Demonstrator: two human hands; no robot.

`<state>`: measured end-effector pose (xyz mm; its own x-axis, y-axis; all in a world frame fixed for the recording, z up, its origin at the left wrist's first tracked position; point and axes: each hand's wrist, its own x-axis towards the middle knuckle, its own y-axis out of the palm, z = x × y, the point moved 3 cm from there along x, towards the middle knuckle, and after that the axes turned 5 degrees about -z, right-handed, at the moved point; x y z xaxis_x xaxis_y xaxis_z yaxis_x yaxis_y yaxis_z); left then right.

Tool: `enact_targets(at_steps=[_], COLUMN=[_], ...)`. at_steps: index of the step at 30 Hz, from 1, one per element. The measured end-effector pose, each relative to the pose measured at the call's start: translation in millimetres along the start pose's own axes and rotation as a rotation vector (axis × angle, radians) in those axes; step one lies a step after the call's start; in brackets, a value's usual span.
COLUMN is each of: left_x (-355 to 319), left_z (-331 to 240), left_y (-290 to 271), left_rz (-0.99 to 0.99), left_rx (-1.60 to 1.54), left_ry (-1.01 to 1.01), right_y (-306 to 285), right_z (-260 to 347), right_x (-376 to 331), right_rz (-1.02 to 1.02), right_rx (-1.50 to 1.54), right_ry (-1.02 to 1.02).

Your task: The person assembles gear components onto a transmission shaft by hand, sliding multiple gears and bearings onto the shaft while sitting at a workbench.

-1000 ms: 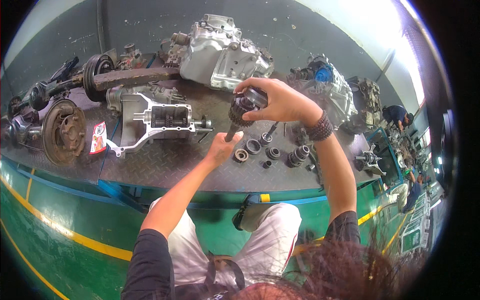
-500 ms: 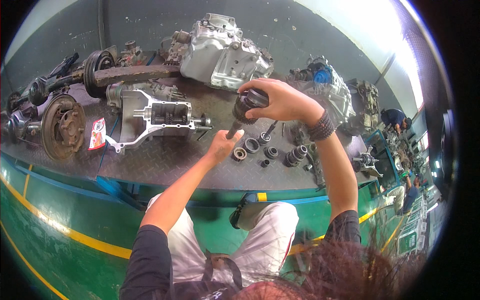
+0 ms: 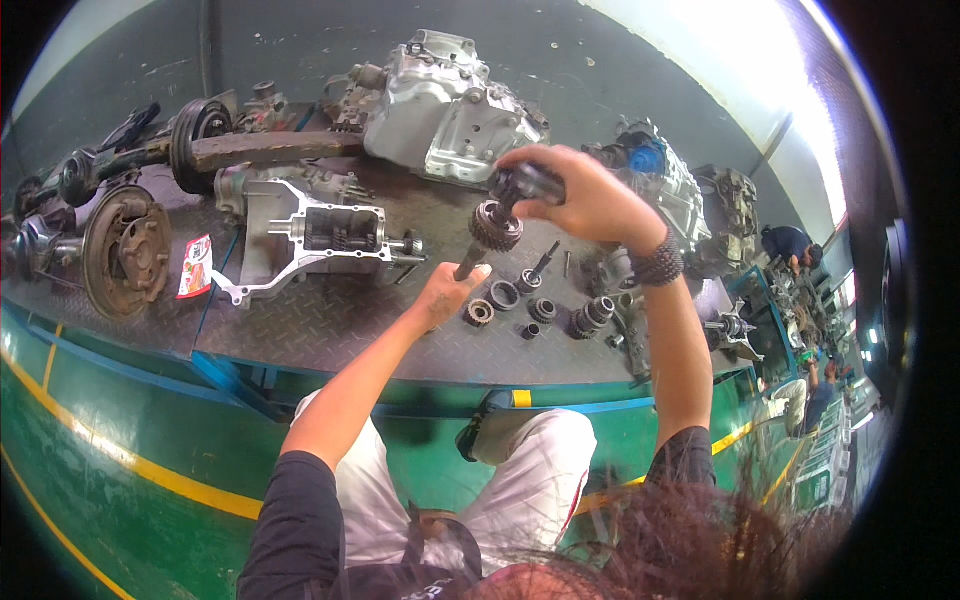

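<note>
My left hand [image 3: 447, 295] is closed around the lower end of a transmission shaft [image 3: 468, 262], holding it tilted above the bench. A toothed gear [image 3: 497, 228] sits on this shaft above my fist. At its upper end, my right hand [image 3: 590, 195] grips a dark ring-shaped gear part [image 3: 535, 184], blurred by motion, with fingers wrapped over it. Below my hands on the bench lie a bronze-toned ring gear [image 3: 480, 313], a wide ring [image 3: 504, 294], a small gear [image 3: 542, 310], a short sleeve [image 3: 531, 331] and a stacked gear cluster [image 3: 592, 317].
A cut-open gearbox housing [image 3: 330, 240] lies left of my hands on the steel-plate bench [image 3: 300, 335]. Behind stands a large silver transmission case [image 3: 450, 110]. A brake drum assembly [image 3: 125, 255] and red-white packet [image 3: 195, 268] are further left. Another person [image 3: 790, 243] bends at the far right.
My right hand has moved up and right along the shaft with the dark ring-shaped gear part, uncovering the gear below it. My left hand keeps its hold on the shaft.
</note>
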<state>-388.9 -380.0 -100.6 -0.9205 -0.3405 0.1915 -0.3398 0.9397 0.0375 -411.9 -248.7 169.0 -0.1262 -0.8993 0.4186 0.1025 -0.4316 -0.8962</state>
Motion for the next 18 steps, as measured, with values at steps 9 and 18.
enact_targets(at_steps=[9,18], left_x=[0.0,-7.1], left_z=[2.1,-11.6], left_y=[-6.0,-11.6], left_rz=[0.073,0.056], left_rx=[-0.048,0.016], left_ry=[0.018,-0.024], right_y=[10.2,152.1], right_z=[-41.7,-63.3], right_x=[-39.1,-140.2], right_rz=[-0.538,-0.451], right_rx=[1.065,1.695], right_ry=[0.474,0.912])
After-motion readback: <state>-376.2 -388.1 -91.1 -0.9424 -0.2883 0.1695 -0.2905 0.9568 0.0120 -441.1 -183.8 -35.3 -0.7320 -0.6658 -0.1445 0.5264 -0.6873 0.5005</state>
